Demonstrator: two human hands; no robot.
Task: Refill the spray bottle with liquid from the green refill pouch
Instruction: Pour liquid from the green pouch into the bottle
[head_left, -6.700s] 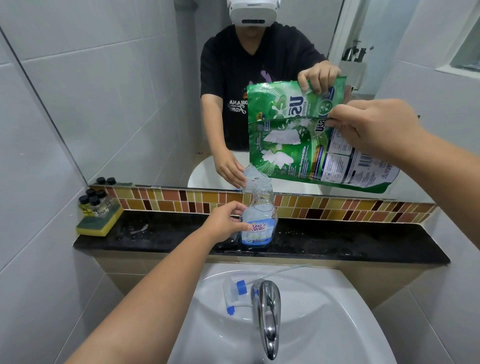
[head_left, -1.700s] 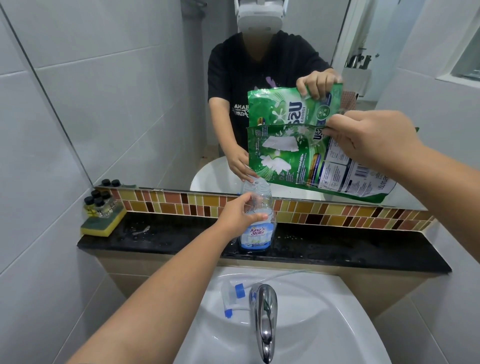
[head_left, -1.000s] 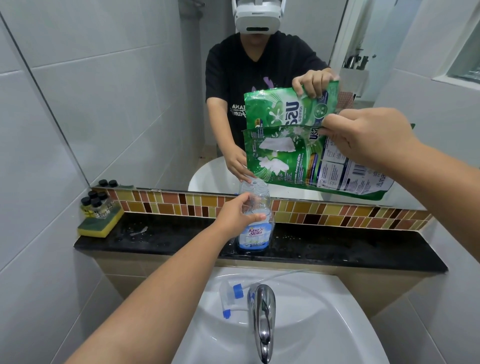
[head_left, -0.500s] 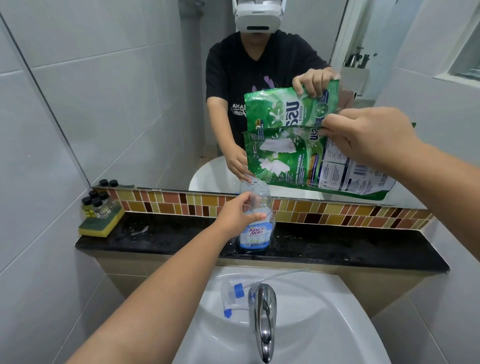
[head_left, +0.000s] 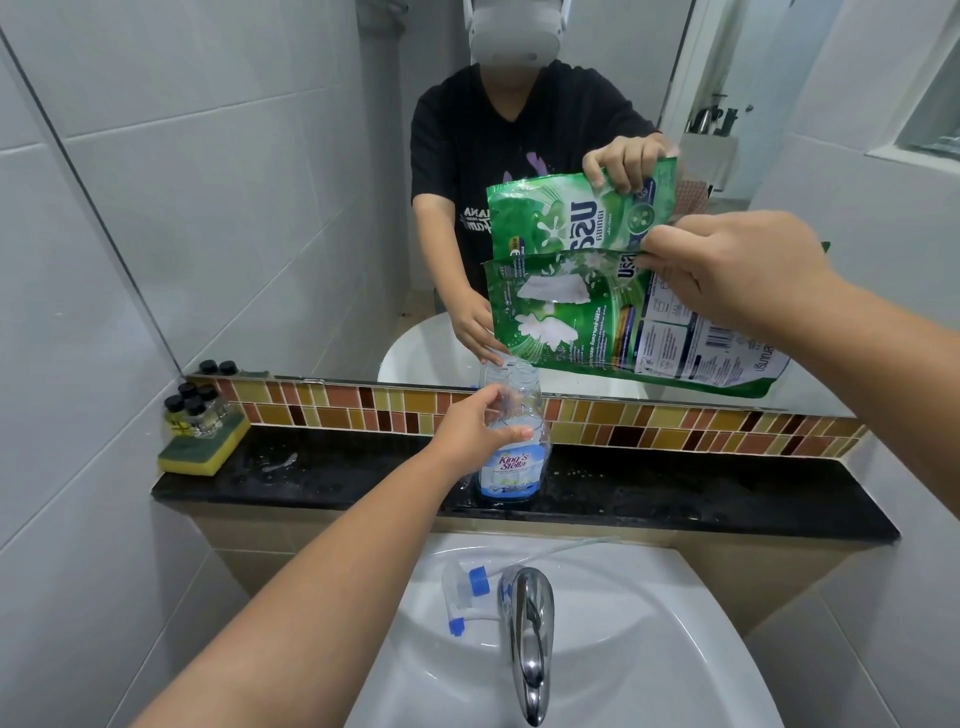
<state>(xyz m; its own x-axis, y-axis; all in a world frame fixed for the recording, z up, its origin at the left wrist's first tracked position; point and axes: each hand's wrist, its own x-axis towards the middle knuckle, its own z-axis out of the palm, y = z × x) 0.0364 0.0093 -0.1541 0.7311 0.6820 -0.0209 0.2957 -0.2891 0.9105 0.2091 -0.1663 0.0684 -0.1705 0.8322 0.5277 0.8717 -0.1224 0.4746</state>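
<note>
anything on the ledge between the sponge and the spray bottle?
Head view: the black ledge between sponge and spray bottle holds no object, only a small whitish smear and wet spots.

Pouch spout (head_left: 511, 358) blurred; liquid stream too faint to tell

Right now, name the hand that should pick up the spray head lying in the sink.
Left. The left hand only steadies the spray bottle on the ledge, just above the spray head. The right hand holds the tilted green refill pouch.
</note>
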